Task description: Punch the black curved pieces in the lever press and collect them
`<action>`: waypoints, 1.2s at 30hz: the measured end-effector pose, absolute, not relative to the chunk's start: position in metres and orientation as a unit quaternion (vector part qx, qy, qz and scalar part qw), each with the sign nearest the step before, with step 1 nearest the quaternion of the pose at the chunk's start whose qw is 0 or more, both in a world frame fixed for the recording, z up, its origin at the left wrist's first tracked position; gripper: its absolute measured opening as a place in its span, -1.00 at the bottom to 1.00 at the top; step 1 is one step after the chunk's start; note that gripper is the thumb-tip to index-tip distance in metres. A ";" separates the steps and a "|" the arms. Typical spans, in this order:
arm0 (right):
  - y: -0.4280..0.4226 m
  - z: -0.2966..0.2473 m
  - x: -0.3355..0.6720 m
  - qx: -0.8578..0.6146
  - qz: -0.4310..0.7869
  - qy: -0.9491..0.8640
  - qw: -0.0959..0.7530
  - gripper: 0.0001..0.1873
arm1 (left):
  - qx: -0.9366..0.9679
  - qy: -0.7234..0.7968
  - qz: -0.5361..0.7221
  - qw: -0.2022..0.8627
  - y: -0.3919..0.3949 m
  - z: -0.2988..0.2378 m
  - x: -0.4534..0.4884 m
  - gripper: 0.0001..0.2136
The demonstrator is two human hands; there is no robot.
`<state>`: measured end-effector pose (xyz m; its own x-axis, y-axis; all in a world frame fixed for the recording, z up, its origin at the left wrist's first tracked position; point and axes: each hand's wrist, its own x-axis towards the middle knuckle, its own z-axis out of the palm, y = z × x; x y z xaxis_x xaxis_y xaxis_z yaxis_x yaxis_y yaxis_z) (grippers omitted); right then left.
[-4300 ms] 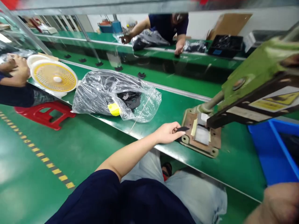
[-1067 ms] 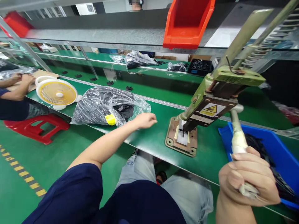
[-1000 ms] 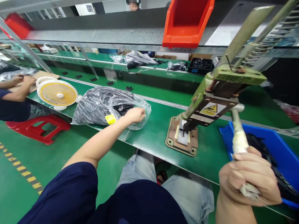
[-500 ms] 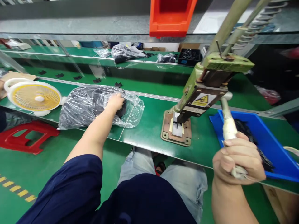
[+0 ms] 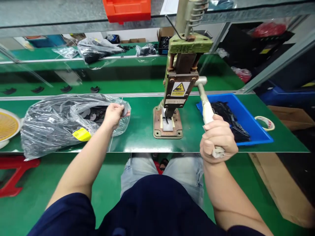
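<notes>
My left hand point(image 5: 113, 115) pinches a dark flat rounded piece point(image 5: 125, 109) at the open mouth of a clear plastic bag point(image 5: 49, 121). Inside the bag lie many similar dark pieces point(image 5: 94, 113), and a yellow label point(image 5: 82, 134) shows on its front. My right hand point(image 5: 218, 139) is wrapped round the tape-covered lever handle point(image 5: 207, 109) of a green hand press point(image 5: 183, 68). Under the press ram, a small black part sits on the light plate point(image 5: 168, 125) of the base; its exact shape is hard to make out.
Right of the press stands a blue bin point(image 5: 258, 136) holding black parts, with a tape roll point(image 5: 265, 123) beside it. A fan point(image 5: 8, 126) is at the left. Several black curved pieces point(image 5: 66, 88) lie behind the bag. An orange bin point(image 5: 128, 11) sits on the overhead shelf.
My left hand has come up from inside the bag to its right-hand opening with a dark piece. My right hand still grips the lever. The view has turned right.
</notes>
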<state>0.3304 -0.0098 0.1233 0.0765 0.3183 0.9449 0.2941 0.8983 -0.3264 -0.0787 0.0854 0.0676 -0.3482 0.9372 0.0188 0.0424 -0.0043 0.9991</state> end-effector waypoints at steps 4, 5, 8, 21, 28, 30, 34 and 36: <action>-0.009 0.123 0.331 -0.225 0.014 -0.678 0.699 -0.76 | 0.354 0.513 0.578 0.526 0.065 0.063 -0.023 -0.51; -0.008 0.123 0.331 -0.225 0.015 -0.678 0.700 -0.76 | 0.341 0.509 0.578 0.540 0.062 0.063 -0.015 -0.49; -0.008 0.122 0.332 -0.231 0.016 -0.678 0.698 -0.75 | 0.314 0.507 0.572 0.564 0.058 0.060 -0.004 -0.42; -0.006 0.123 0.329 -0.220 0.004 -0.676 0.704 -0.73 | 0.414 0.540 0.503 0.533 0.062 0.034 0.005 -0.48; -0.008 0.124 0.329 -0.220 0.004 -0.682 0.698 -0.73 | 0.440 0.556 0.454 0.540 0.061 0.032 0.000 -0.53; -0.009 0.124 0.329 -0.224 0.006 -0.681 0.697 -0.75 | 0.447 0.556 0.445 0.541 0.060 0.032 0.001 -0.52; -0.010 0.124 0.328 -0.234 0.007 -0.677 0.698 -0.74 | 0.521 0.522 0.438 0.515 0.066 0.036 0.006 -0.59; -0.010 0.123 0.327 -0.240 0.006 -0.672 0.701 -0.74 | 0.530 0.502 0.445 0.518 0.072 0.041 0.012 -0.67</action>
<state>0.3273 -0.0103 0.1235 0.0977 0.3319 0.9383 0.3140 0.8843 -0.3455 0.0120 0.0720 0.0409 0.0996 0.9939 -0.0483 0.0713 0.0413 0.9966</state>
